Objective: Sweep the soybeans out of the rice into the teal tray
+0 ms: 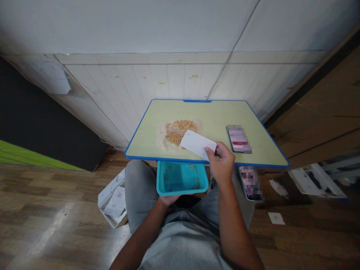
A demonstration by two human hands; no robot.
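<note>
My right hand (222, 159) pinches a white flat card (198, 144) between thumb and fingers. The card is tilted over the near right side of a pile of yellow soybean-like beans (174, 138), which lies among pale grains (161, 140) on a light green table (216, 116) with a blue edge. Below the near edge, my left hand (169, 200) supports a turquoise plastic tray (182, 192) from underneath; most of its fingers are hidden by the tray. A few beans (196, 185) are scattered along the inside of the tray.
A phone (239, 139) lies on the table's right side. Another phone (249, 183) rests by my right thigh. An open white box (114, 202) stands on the floor at left. A wall (168, 82) rises behind the table, and a brown cabinet (317, 108) is at right.
</note>
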